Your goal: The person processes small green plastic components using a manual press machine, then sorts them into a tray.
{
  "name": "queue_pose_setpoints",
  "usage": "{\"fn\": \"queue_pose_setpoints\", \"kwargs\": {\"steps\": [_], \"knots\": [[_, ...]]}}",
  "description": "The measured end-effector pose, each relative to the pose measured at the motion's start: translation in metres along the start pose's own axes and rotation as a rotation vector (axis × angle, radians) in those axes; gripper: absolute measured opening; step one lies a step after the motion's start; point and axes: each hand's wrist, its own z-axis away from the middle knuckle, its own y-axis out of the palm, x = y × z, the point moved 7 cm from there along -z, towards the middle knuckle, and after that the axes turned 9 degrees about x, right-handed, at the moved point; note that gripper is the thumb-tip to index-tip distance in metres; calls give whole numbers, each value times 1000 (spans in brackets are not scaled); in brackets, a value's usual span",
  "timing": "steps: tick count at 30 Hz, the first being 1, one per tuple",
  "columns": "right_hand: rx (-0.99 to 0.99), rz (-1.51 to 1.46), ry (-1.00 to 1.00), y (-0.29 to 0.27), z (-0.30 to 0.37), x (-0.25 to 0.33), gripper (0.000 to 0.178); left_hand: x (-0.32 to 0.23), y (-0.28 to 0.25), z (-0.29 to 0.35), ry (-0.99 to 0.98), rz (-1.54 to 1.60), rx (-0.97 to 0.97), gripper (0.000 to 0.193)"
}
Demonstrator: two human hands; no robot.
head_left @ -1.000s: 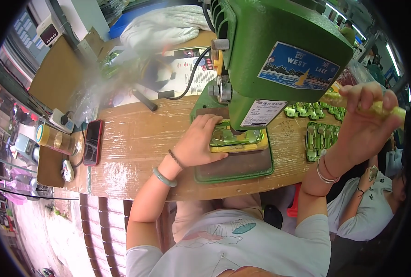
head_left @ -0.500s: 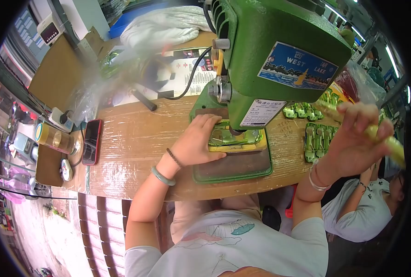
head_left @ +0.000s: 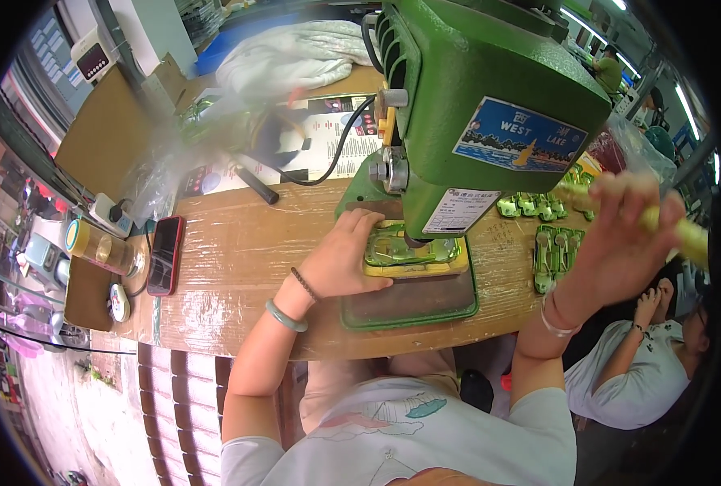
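Note:
My left hand (head_left: 340, 257) rests against the left end of a yellow block (head_left: 432, 270), thumb along its near side and fingers over its far side. A shiny green moulded part (head_left: 393, 253) lies on that block, directly under the head of a green drill press (head_left: 433, 138). The drill's tip is mostly hidden by the head. The block stands on the press's brown, green-rimmed base plate (head_left: 401, 312). To the right of the machine, my raised right hand (head_left: 624, 243) is closed round a yellow lever handle (head_left: 691, 239), slightly blurred.
Several similar green parts (head_left: 555, 251) lie in rows right of the press. A red-edged phone (head_left: 164, 255), a lidded jar (head_left: 101, 247) and a dark-handled tool (head_left: 255, 185) are on the left. Behind are printed sheets and white cloth (head_left: 296, 53). Another person (head_left: 640, 364) sits at right.
The view has shifted slightly, so the press and table appear a little lower. My left hand keeps its place on the block; my right hand stays on the lever handle.

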Motion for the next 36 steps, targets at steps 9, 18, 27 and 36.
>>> {"fn": "queue_pose_setpoints", "kwargs": {"steps": [9, 18, 27, 36], "knots": [[-22, 61, 10, 1, -10, -8, 33, -4, 8, -5, 22, 35, -60, 80], [-4, 76, -6, -3, -3, -6, 31, -5, 10, -9, 34, 19, -81, 80], [10, 120, -10, 0, 5, -2, 31, -7, 11, -10, 38, 27, -72, 80], [-221, 284, -194, 15, 69, 11, 30, -6, 10, -6, 35, 11, -87, 80]]}}
